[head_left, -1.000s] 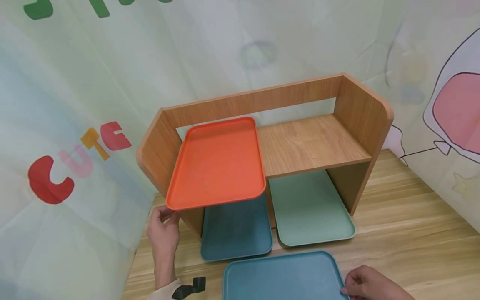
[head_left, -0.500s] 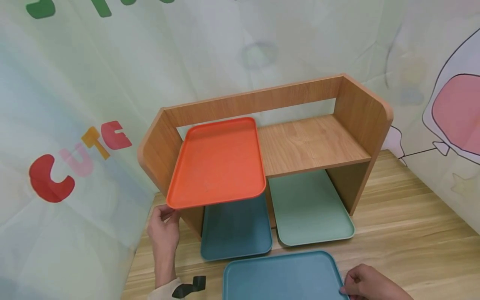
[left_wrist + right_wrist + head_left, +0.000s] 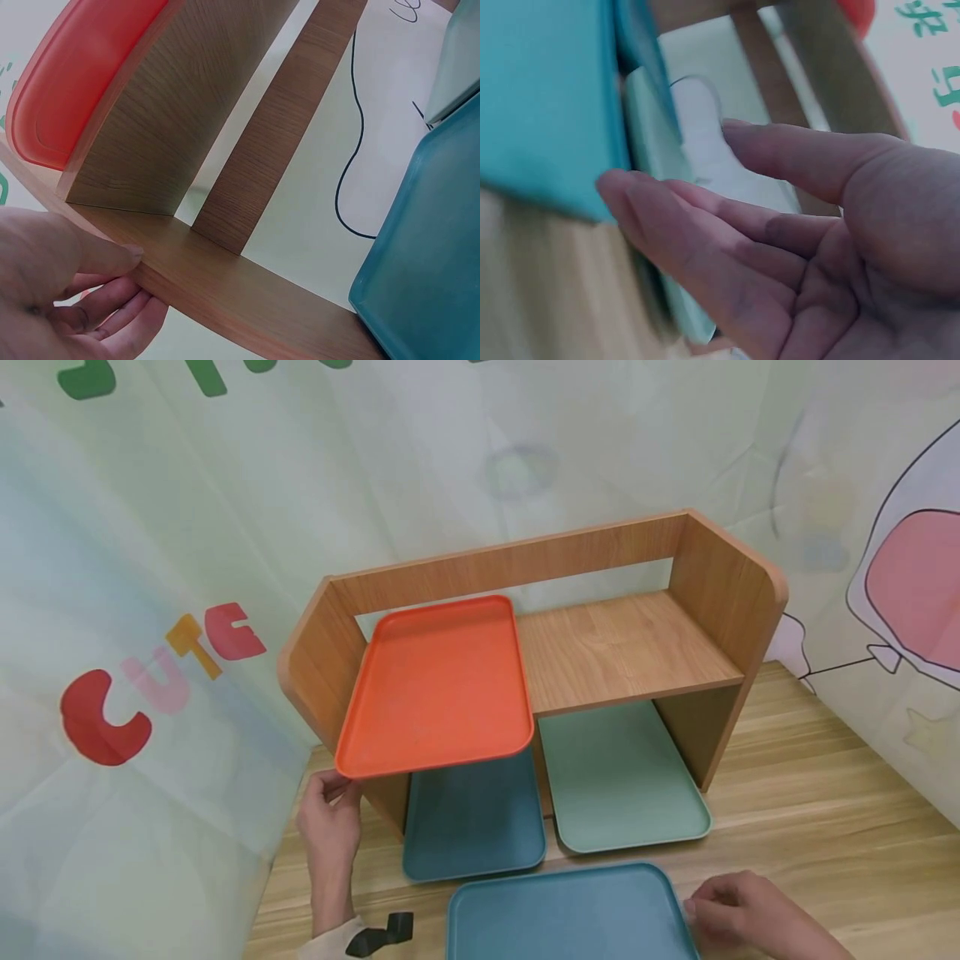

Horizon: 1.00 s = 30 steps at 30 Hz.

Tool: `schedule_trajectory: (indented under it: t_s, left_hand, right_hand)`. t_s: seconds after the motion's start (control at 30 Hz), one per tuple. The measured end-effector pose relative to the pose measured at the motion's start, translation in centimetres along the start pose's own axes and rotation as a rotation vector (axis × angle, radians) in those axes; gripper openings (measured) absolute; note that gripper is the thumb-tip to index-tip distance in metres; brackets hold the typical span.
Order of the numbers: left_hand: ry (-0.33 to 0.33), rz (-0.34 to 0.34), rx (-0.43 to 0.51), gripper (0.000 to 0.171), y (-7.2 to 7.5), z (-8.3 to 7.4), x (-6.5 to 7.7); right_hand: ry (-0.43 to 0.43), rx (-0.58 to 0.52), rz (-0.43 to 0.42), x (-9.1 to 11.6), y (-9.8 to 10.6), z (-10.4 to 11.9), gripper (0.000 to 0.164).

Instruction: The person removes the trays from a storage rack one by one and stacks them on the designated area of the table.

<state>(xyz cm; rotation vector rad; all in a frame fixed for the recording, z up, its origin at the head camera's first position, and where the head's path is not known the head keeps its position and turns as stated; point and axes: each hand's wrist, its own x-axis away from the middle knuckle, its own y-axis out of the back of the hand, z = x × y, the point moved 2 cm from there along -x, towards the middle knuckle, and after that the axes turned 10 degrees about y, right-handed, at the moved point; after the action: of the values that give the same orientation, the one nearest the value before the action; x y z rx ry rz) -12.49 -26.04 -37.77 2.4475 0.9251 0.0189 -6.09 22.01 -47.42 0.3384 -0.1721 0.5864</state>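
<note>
My left hand (image 3: 330, 827) is at the lower left of the wooden desk shelf (image 3: 622, 647). In the left wrist view, its thumb and curled fingers pinch the front edge of the shelf's side panel (image 3: 202, 262). An orange tray (image 3: 438, 685) lies on the upper board, its near corner overhanging just above that hand. My right hand (image 3: 738, 910) is beside the right rim of the nearest blue tray (image 3: 570, 914). In the right wrist view, a gap shows between its thumb and loosely bent fingers, with nothing held.
Under the shelf, another blue tray (image 3: 476, 818) fills the left compartment and a light green tray (image 3: 622, 785) the right one; both stick out in front. All stand on a wood-grain table (image 3: 795, 777). A printed cloth (image 3: 420, 468) hangs behind and to the sides.
My right hand has let go of the near blue tray's right rim and moved slightly away to the right. The left hand and the trays have stayed in place.
</note>
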Motion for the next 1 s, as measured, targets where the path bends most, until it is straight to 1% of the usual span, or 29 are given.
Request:
schedule_trajectory:
  t_s: [0.03,0.17,0.23,0.3,0.43,0.6,0.8,1.0]
  left_hand:
    - [0.001,0.001,0.001,0.018,0.0,0.0,0.0]
    - [0.004,0.007,0.004,0.019,0.1,0.0,0.1]
    - [0.006,0.008,0.000,0.020,0.1,-0.1,0.0]
    - [0.011,0.009,-0.006,0.020,0.1,-0.1,0.0]
    - [0.021,0.011,-0.009,0.020,0.0,-0.1,0.0]
    - [0.015,0.010,-0.001,0.019,0.0,-0.2,0.1]
    - [0.006,0.012,0.009,0.019,-0.1,-0.1,0.1]
    - [0.004,0.008,0.016,0.018,-0.1,-0.2,0.1]
  right_hand:
    - [0.010,-0.020,-0.002,-0.1,0.1,0.4,0.038]
    - [0.080,-0.176,-0.004,-0.4,-0.1,2.1,0.049]
    - [0.121,-0.238,0.001,-0.6,-0.4,2.9,0.052]
    - [0.132,-0.286,-0.003,-0.9,-0.6,3.7,0.054]
    - [0.145,-0.322,-0.024,-1.4,-1.0,5.2,0.056]
    - [0.210,-0.386,-0.066,-2.1,-1.6,6.7,0.056]
    - [0.244,-0.458,-0.108,-2.8,-2.2,8.5,0.054]
    - [0.328,-0.557,-0.166,-3.7,-3.1,10.2,0.056]
